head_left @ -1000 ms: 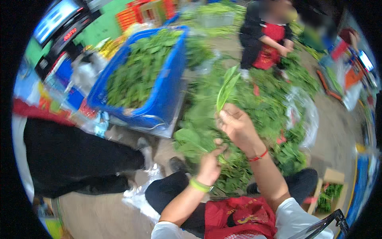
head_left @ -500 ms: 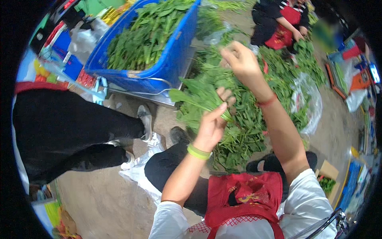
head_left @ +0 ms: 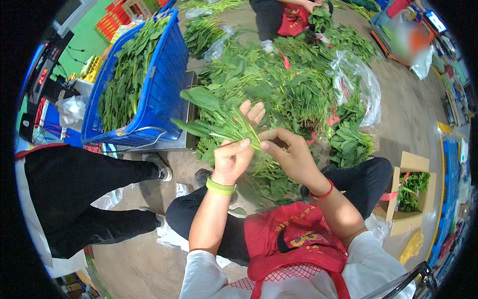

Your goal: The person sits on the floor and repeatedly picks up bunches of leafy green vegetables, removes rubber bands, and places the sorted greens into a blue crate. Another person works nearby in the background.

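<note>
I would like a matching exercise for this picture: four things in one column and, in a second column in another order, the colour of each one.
Things:
1. crate full of leaves
2. wristband on the left hand
3. cord on the wrist of the right hand
4. box at the person's right

Colours:
A. red
B. brown cardboard
C. blue
D. light green

Right pairs: 1-C, 2-D, 3-A, 4-B

Green leafy bunch, blue crate, red apron
</note>
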